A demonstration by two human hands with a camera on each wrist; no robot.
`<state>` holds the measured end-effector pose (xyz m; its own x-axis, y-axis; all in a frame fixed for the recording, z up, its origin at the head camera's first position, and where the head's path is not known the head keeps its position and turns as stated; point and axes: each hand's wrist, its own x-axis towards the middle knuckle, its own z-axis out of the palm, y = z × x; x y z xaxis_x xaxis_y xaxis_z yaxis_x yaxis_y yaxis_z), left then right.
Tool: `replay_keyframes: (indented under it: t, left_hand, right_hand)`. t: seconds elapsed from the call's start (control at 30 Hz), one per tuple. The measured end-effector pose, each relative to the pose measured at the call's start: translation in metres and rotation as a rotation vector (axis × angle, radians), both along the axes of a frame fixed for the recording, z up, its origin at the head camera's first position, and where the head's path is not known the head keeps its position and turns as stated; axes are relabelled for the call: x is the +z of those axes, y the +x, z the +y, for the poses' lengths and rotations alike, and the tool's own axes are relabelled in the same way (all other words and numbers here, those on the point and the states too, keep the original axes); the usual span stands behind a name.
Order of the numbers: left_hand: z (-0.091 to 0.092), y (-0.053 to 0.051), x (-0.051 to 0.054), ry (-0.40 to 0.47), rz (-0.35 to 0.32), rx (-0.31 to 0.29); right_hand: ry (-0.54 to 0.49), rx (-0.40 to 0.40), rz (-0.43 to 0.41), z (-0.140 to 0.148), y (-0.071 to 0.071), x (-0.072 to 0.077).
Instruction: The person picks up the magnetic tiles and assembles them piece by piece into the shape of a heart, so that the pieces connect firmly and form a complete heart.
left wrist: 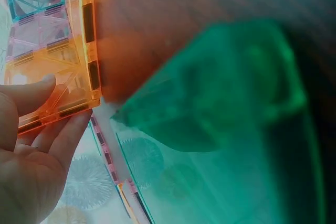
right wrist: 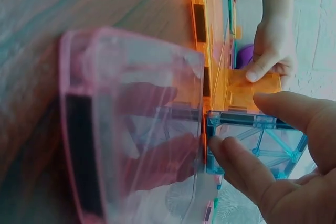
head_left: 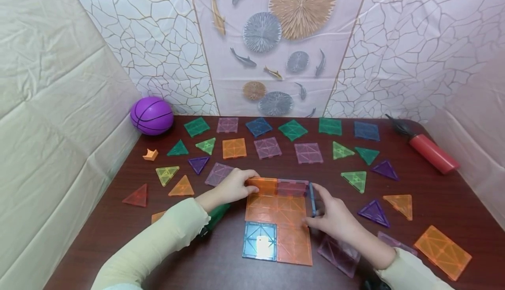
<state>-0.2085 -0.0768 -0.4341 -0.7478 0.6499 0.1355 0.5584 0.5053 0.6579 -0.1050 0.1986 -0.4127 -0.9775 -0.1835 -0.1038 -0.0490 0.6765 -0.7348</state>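
Observation:
In the head view, my left hand pinches an upright orange magnetic tile, thumb on its near face and fingers behind. Beside it stands a pink tile. My right hand holds an upright blue magnetic tile at the right edge of a flat base. That base is made of orange tiles and a flat blue tile at its near left corner. The right wrist view shows the blue tile between thumb and fingers, its edge against the orange base.
Several square and triangular tiles lie around the dark table. A pink tile sits under my right wrist, a green tile by my left wrist. At the back stand a purple ball and, right, a red cylinder with a black nozzle.

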Motion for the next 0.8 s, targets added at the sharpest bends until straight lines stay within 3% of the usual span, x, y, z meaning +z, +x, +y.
replay_keyframes:
  t: [0.37, 0.57, 0.8]
  left_hand:
    - [0.003, -0.013, 0.0, 0.031, 0.022, 0.016]
    - [0.008, -0.03, 0.004, -0.012, 0.018, 0.066]
    - [0.011, -0.045, 0.01, -0.081, -0.045, 0.105]
  right_hand:
    - [0.018, 0.057, 0.033, 0.009, -0.024, -0.003]
    - [0.078, 0.063, 0.016, 0.011, -0.046, -0.001]
    - [0.093, 0.065, -0.006, 0.01, -0.066, 0.0]
